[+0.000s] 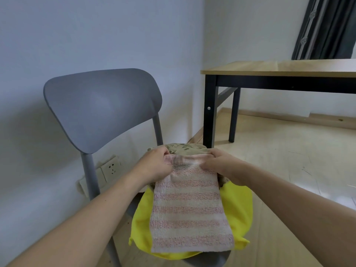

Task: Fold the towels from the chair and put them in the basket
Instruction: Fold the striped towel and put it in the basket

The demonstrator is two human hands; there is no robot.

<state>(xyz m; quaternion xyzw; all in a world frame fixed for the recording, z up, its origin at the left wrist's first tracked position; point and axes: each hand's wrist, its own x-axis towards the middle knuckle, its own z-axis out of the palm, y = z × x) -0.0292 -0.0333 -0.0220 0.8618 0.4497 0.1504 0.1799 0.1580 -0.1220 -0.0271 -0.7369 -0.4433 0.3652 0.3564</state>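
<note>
A pink-and-cream striped towel (189, 211) lies lengthwise on the seat of a grey chair (102, 105), on top of a yellow towel (238, 209). A beige towel with a leaf pattern (185, 148) sits behind them at the back of the seat. My left hand (154, 164) grips the striped towel's far left corner. My right hand (221, 164) grips its far right corner. The far edge of the striped towel is raised slightly between my hands. No basket is in view.
A wooden table with black legs (279, 70) stands to the right, against the wall. A wall socket (111, 168) sits low behind the chair. Pale wooden floor (279, 170) spreads out on the right. A dark curtain (327, 27) hangs at the top right.
</note>
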